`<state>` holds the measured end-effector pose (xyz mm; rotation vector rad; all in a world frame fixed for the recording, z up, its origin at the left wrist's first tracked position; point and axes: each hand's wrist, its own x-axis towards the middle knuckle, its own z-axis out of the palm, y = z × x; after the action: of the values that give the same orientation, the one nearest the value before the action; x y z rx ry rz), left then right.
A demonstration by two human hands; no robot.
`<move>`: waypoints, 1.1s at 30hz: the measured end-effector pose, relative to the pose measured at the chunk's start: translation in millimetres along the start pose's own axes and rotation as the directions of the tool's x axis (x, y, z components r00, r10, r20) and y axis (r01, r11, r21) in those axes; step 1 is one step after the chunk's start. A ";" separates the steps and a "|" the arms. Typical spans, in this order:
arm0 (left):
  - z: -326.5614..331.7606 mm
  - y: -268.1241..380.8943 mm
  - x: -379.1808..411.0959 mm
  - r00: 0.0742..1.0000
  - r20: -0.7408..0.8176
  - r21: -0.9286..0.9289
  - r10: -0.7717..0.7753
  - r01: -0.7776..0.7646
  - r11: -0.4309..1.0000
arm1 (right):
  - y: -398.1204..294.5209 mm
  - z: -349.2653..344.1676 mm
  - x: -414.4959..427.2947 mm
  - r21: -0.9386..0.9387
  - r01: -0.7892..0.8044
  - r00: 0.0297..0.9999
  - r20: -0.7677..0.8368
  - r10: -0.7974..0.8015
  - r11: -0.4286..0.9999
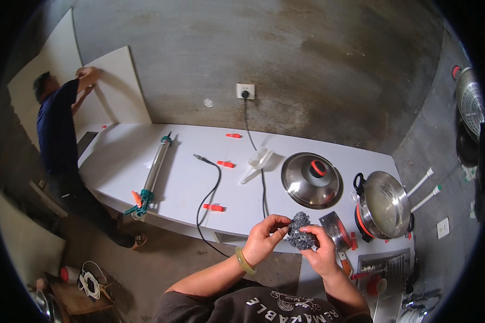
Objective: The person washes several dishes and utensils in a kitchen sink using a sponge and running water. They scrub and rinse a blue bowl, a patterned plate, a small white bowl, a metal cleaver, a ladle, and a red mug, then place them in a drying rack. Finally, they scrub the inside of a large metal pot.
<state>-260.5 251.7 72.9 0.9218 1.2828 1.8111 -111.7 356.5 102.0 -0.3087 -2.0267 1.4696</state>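
Observation:
My left hand point(266, 238) and my right hand point(320, 249) hold a clump of grey metal scouring wool point(300, 232) between their fingers, in front of the white counter's near edge. A yellowish bangle circles my left wrist. Just right of the clump, partly behind my right hand, lies a metal pan or container point(335, 230). Beyond it on the counter is a domed steel lid point(303, 185) with a black and red knob. Further right, a steel pot point(387, 204) with black handles stands tilted.
A caulking gun point(155, 167), red tile levelling wedges point(214, 207), a clear plastic piece point(260, 159) and a black cable point(219, 177) lie on the white counter point(194, 181). Another person point(58, 125) handles a pale board point(117, 89) at left. A red mug point(376, 286) sits near the sink.

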 end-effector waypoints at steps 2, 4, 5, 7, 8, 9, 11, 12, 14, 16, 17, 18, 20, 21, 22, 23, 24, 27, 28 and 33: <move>-11.6 2.5 -7.9 0.998 -0.061 -0.034 -0.002 0.000 0.999 | -3.0 10.8 7.3 0.039 0.005 0.998 0.055 -0.007 0.999; -17.2 7.9 -17.7 0.993 -0.116 -0.037 0.000 -0.005 0.999 | -6.6 16.0 11.4 0.006 0.019 0.990 0.140 -0.020 1.000; -17.5 12.3 -23.2 0.990 -0.141 -0.020 0.007 -0.009 1.000 | -8.0 17.6 12.3 -0.011 0.028 0.983 0.180 -0.025 1.000; -18.4 16.4 -31.3 0.983 -0.185 -0.006 0.000 -0.001 1.000 | -10.9 20.8 13.5 0.020 0.021 0.977 0.212 -0.025 1.000; -18.1 17.3 -34.4 0.981 -0.196 -0.009 0.008 -0.010 1.000 | -13.5 21.1 13.8 0.039 0.007 0.974 0.227 -0.015 0.999; -17.1 16.7 -38.4 0.978 -0.207 -0.016 0.008 -0.012 1.000 | -14.8 21.2 12.1 0.055 -0.016 0.971 0.240 0.002 0.998; -13.9 15.3 -43.3 0.974 -0.224 -0.037 0.003 -0.011 0.999 | -13.2 20.5 9.9 0.076 -0.031 0.964 0.265 0.010 0.997; -12.2 14.3 -45.2 0.973 -0.231 -0.047 0.001 -0.012 0.999 | -12.4 19.9 8.8 0.085 -0.038 0.961 0.276 0.013 0.996; -6.3 10.4 -48.1 0.971 -0.236 -0.037 0.026 -0.036 0.999 | -12.4 17.8 5.6 0.094 -0.036 0.960 0.280 0.009 0.995; -0.8 9.0 -51.0 0.970 -0.241 -0.021 0.030 -0.036 0.999 | -12.7 14.4 2.2 0.095 -0.036 0.958 0.285 0.007 0.995; 1.4 10.7 -52.1 0.970 -0.241 -0.010 0.021 -0.024 1.000 | -14.0 12.6 1.3 0.092 -0.034 0.958 0.287 0.006 0.995; 3.6 11.4 -53.2 0.970 -0.242 0.000 0.015 -0.015 1.000 | -15.2 10.9 0.2 0.086 -0.031 0.957 0.291 0.005 0.996; 7.8 9.8 -55.1 0.970 -0.243 -0.017 0.014 -0.019 1.000 | -14.5 7.9 -3.2 0.088 -0.041 0.956 0.294 0.013 0.995; 9.4 9.6 -55.0 0.970 -0.243 -0.026 0.016 -0.023 0.999 | -14.7 6.6 -3.9 0.088 -0.043 0.955 0.296 0.015 0.995; 10.9 8.1 -55.1 0.970 -0.244 -0.034 0.025 -0.034 0.999 | -15.1 5.6 -4.8 0.086 -0.043 0.955 0.296 0.016 0.995; 12.2 5.6 -55.5 0.969 -0.244 -0.042 0.033 -0.045 0.998 | -15.6 4.7 -5.8 0.083 -0.043 0.955 0.297 0.017 0.996; 13.0 4.1 -55.8 0.969 -0.243 -0.050 0.041 -0.054 0.997 | -16.1 4.2 -6.6 0.082 -0.044 0.955 0.296 0.018 0.996; 13.8 3.8 -56.6 0.970 -0.241 -0.038 0.043 -0.054 0.998 | -18.1 3.6 -7.9 0.070 -0.041 0.955 0.295 0.018 0.997; 14.3 4.1 -56.9 0.969 -0.242 -0.033 0.038 -0.047 0.998 | -19.1 3.8 -8.5 0.070 -0.036 0.956 0.294 0.014 0.997; 14.1 8.8 -56.2 0.967 -0.250 -0.025 0.042 -0.050 0.998 | -20.7 6.1 -9.4 0.071 -0.023 0.958 0.288 0.002 0.997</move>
<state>-222.6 207.2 76.8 0.7280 1.3907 2.0277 -104.6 339.5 116.7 -0.0795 -2.1903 1.6737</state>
